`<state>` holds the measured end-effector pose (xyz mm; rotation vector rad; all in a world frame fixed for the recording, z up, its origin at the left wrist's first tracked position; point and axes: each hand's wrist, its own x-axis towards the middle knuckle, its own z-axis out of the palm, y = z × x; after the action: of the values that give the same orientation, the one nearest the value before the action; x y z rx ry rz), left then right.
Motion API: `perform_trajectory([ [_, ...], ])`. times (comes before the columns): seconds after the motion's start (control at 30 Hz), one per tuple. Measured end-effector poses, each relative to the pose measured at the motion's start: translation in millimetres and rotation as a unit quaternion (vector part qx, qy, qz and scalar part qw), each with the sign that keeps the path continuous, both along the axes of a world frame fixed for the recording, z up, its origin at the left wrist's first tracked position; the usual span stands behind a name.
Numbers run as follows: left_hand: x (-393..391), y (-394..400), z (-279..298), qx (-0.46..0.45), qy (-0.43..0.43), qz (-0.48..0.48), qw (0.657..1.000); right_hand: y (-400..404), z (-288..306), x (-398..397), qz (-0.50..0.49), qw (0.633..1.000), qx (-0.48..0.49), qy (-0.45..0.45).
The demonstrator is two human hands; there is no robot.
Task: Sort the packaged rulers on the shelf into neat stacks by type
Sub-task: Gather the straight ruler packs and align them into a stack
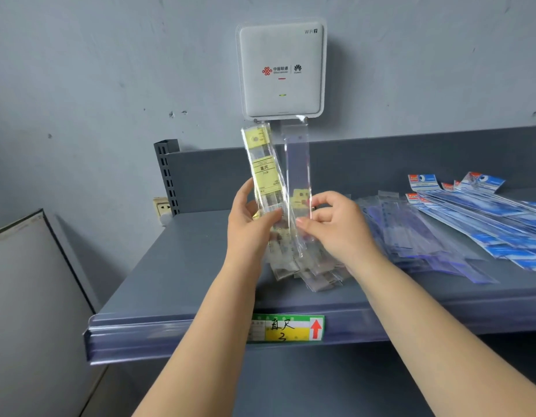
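Note:
My left hand (250, 227) grips a clear packaged ruler with a yellow label (262, 167), held upright above the grey shelf (185, 266). My right hand (336, 227) pinches a second clear packaged ruler (297, 170), also upright, just right of the first. Below both hands lies a loose pile of more clear yellow-label rulers (309, 272) on the shelf. To the right a fanned stack of clear-blue rulers (411, 236) lies flat, and beyond it a spread of rulers in blue-and-white printed packs (486, 212).
A white Wi-Fi router (281, 69) hangs on the wall behind the held rulers. A green-and-yellow price tag (286, 328) sits in the shelf's front rail. A slotted shelf upright (167, 173) and a wall socket (163, 207) stand at the left; a pale panel (26, 296) leans lower left.

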<state>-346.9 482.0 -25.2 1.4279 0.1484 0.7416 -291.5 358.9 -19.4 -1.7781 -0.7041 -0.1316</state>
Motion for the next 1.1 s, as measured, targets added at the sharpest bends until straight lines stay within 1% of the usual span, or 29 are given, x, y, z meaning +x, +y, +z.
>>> perform_trajectory([
  [0.17, 0.7, 0.2, 0.0, 0.009, -0.002, -0.003, 1.0, -34.4, 9.5, 18.3, -0.048, 0.992, 0.117, -0.007],
  [0.23, 1.9, -0.2, 0.0, 0.014, 0.0, -0.007, 1.0, -54.4, 10.3, 29.7, -0.104, 0.988, 0.113, -0.013],
  [0.27, 2.8, -0.1, -0.3, 0.017, 0.003, -0.008, 1.0, -64.2, 8.6, 36.1, -0.144, 0.986, 0.077, -0.019],
  [0.33, 4.9, -0.4, -1.1, 0.026, 0.012, -0.008, 1.0, -81.9, 2.0, 48.8, -0.21, 0.977, -0.038, -0.015],
  [0.4, 6.6, -1.2, -1.4, 0.034, 0.017, -0.012, 0.999, -93.8, -6.7, 57.5, -0.252, 0.952, -0.171, 0.007],
  [0.43, 6.8, -1.8, -1.2, 0.04, 0.019, -0.015, 0.999, -96.4, -9.6, 60.0, -0.268, 0.939, -0.217, 0.008],
  [0.47, 6.9, -2.3, -0.9, 0.045, 0.021, -0.016, 0.999, -96.8, -9.9, 60.1, -0.283, 0.93, -0.233, -0.006],
  [0.5, 6.7, -2.6, -0.6, 0.05, 0.024, -0.014, 0.998, -95.1, -7.9, 58.3, -0.293, 0.929, -0.223, -0.034],
  [0.57, 6.4, -2.7, -0.3, 0.052, 0.024, -0.01, 0.998, -85.2, -1.2, 49.1, -0.272, 0.946, -0.142, -0.102],
  [0.6, 6.3, -2.7, -0.2, 0.052, 0.023, -0.008, 0.998, -77.8, 2.6, 41.4, -0.228, 0.964, -0.095, -0.103],
  [0.67, 5.3, -3.3, -0.1, 0.054, 0.022, -0.007, 0.998, -58.1, 8.5, 20.6, -0.086, 0.995, -0.031, -0.034],
  [0.7, 4.7, -4.0, 0.2, 0.057, 0.019, -0.008, 0.998, -46.8, 8.2, 12.3, -0.025, 0.999, -0.031, 0.0],
  [0.73, 4.3, -4.4, -0.1, 0.061, 0.014, -0.009, 0.998, -36.0, 6.5, 5.7, 0.013, 0.998, -0.055, 0.013],
  [0.8, 3.3, -4.5, -0.7, 0.064, 0.006, -0.015, 0.998, -16.1, 0.8, -1.8, 0.034, 0.994, -0.101, -0.001],
  [0.83, 2.4, -4.5, -0.9, 0.06, 0.002, -0.02, 0.998, -8.5, -0.4, -4.0, 0.032, 0.994, -0.099, -0.006],
  [1.0, -0.8, 0.1, 0.7, -0.014, -0.029, -0.021, 0.999, 0.3, 1.9, -7.0, 0.044, 0.999, -0.002, 0.025],
  [1.1, 0.1, 1.5, 0.0, -0.026, -0.052, 0.004, 0.998, -5.8, 3.7, -1.7, 0.018, 0.999, 0.029, 0.025],
])
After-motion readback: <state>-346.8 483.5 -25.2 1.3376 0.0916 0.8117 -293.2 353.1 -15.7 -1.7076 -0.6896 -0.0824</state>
